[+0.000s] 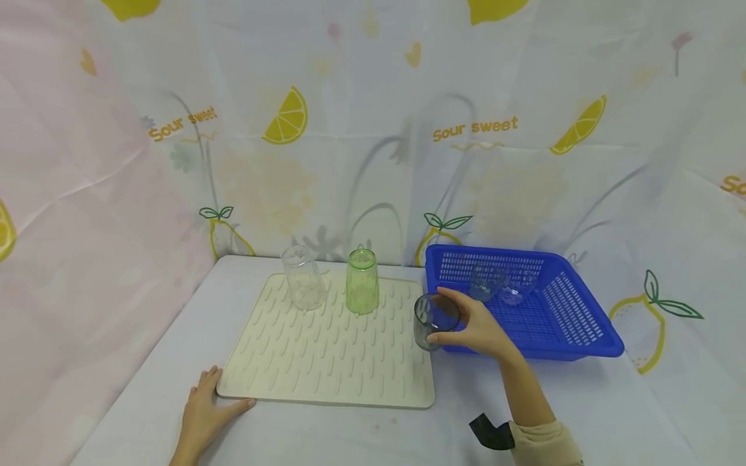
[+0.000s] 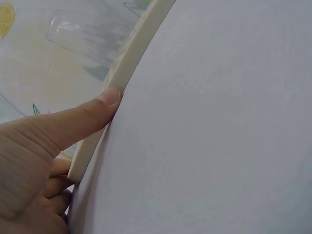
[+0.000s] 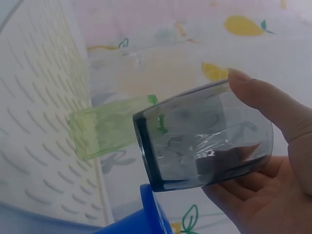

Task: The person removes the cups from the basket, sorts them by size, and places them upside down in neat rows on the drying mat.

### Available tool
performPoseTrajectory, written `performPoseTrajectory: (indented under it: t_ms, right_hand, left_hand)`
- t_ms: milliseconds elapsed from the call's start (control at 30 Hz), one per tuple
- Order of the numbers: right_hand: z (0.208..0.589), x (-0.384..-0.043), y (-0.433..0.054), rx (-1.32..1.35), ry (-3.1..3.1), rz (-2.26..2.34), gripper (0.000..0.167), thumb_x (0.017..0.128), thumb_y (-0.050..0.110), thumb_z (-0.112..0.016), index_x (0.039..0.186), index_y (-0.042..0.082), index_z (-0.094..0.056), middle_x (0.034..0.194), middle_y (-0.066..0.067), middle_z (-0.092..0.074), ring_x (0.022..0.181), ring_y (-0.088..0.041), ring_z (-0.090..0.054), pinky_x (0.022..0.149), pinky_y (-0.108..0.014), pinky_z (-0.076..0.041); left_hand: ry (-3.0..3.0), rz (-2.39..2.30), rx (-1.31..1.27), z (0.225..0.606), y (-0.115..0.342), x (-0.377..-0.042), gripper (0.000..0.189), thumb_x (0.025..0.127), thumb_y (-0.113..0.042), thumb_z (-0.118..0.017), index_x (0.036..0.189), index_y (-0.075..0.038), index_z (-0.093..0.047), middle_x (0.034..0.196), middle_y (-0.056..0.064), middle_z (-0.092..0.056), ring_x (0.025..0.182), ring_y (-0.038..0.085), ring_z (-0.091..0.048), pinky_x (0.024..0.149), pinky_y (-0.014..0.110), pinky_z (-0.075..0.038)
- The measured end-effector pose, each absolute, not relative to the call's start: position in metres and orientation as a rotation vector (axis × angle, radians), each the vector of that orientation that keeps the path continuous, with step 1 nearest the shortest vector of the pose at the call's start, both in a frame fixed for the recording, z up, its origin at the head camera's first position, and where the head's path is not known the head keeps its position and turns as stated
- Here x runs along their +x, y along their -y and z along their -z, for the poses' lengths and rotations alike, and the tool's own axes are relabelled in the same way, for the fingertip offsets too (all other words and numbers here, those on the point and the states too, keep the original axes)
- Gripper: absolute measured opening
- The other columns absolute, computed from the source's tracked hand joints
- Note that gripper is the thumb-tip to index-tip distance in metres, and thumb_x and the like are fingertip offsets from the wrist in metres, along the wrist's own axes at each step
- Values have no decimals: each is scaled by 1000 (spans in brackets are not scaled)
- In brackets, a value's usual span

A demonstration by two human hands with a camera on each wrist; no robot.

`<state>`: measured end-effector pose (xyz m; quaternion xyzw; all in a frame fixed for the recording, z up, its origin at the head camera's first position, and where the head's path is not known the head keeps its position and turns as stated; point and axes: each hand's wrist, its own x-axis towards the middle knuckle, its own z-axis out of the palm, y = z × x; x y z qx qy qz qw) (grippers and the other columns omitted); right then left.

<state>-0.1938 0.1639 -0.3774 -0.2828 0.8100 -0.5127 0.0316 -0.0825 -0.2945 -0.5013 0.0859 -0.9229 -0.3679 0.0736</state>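
Note:
My right hand point(image 1: 480, 323) grips a smoky grey glass point(image 3: 204, 139), thumb on one side and fingers on the other. This grey glass point(image 1: 428, 333) is over the mat's right edge, beside the blue basket point(image 1: 583, 353). My left hand point(image 1: 204, 411) is at the near left corner of a cream ridged mat point(image 1: 326, 369). In the left wrist view its thumb point(image 2: 90, 117) touches the mat's front edge, with the other fingers round the corner. Standing on the mat are a clear glass point(image 1: 305, 285) and a green glass point(image 1: 362, 288).
Inside the basket lie a bluish glass point(image 1: 484, 285) and a clear glass point(image 1: 515, 291). A white cloth covers the table point(image 1: 326, 437), and a lemon-print curtain point(image 1: 350, 175) hangs behind. A black strap point(image 1: 492, 433) is at the right sleeve.

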Motion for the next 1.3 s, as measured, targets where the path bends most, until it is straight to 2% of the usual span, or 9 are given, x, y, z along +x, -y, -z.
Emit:
performPoseTrajectory:
  t_ms: [200,467,533,667,767,900,967,1067,1300]
  right_hand:
    - [381,-191,-157,-915,-2447,1606,81,72,8,-81,137,-12,-36,128,-28,-52,119,-41,-50,98,-26,-47]
    - [383,-184,-147,-931,-2394,1635,85,71,9,-82,138,-10,-35,130,-26,-52,121,-39,-49,98,-18,-44]
    - [383,-183,-146,-953,-2383,1635,85,71,9,-82,139,-10,-35,130,-24,-52,121,-40,-49,99,-23,-46]
    - [382,-182,-142,-989,-2371,1637,84,71,8,-82,138,-10,-36,129,-25,-52,120,-41,-50,100,-43,-45]
    - [382,-182,-140,-996,-2365,1637,84,71,8,-82,139,-10,-35,130,-26,-52,120,-40,-50,99,-50,-42]
    - [382,-181,-138,-983,-2368,1632,85,71,9,-82,139,-9,-35,131,-25,-52,121,-38,-50,100,-47,-43]
    - [382,-181,-137,-979,-2369,1632,86,71,9,-83,139,-9,-35,131,-25,-52,121,-37,-51,100,-47,-44]
    - [382,-181,-135,-974,-2364,1641,86,70,10,-83,139,-9,-35,131,-25,-52,121,-37,-51,101,-45,-44]
    - [379,-181,-133,-1009,-2361,1660,86,70,8,-83,138,-10,-35,131,-24,-53,121,-37,-51,99,-23,-45]
  left_hand:
    - [2785,1103,282,499,293,-83,94,68,-25,-82,130,24,-30,138,45,-20,131,59,-11,110,65,-4]
    - [2834,1102,301,496,289,-86,103,67,-29,-83,132,24,-25,139,46,-17,132,58,-8,109,65,-4]
    - [2833,1067,279,492,285,-87,105,65,-29,-85,132,26,-25,138,47,-18,131,60,-8,108,67,-6]
    - [2764,993,165,482,276,-90,102,61,-26,-86,128,27,-30,134,48,-25,127,64,-14,102,72,-14]
    - [2715,1019,94,468,266,-93,96,62,-27,-87,127,23,-37,132,45,-34,123,63,-25,98,71,-25]
    - [2675,1151,16,449,248,-101,85,67,-30,-85,129,12,-45,125,33,-53,121,55,-40,96,68,-35]
    - [2643,1214,-53,441,237,-105,80,68,-29,-84,129,10,-48,119,27,-60,121,51,-43,95,69,-35]
    - [2607,1286,-137,430,220,-112,77,69,-28,-84,128,7,-51,116,23,-63,120,48,-47,95,69,-35]
    - [2544,1467,-299,413,187,-124,74,68,-25,-85,130,1,-52,117,16,-64,117,38,-55,99,57,-42]
